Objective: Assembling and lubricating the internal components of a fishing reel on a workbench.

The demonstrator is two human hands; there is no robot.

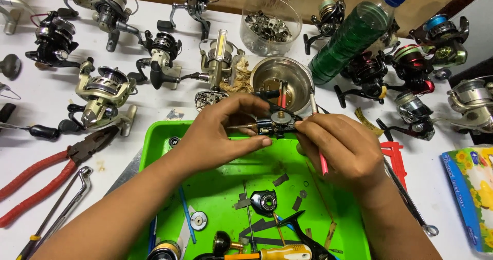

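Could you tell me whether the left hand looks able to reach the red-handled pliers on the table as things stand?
Probably yes: the pliers lie uncovered left of the green tray, but the left hand holds the reel body and must release it first.

Both forearms reach forward, left hand (218, 134) and right hand (341, 147) close together, fingers curled in pinching grips.

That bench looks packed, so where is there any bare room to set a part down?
Bare patches: the green tray floor under the left hand, and white table between the red-handled pliers and the reels. The table's far edge, with reels, steel bowl and green bottle, is crowded.
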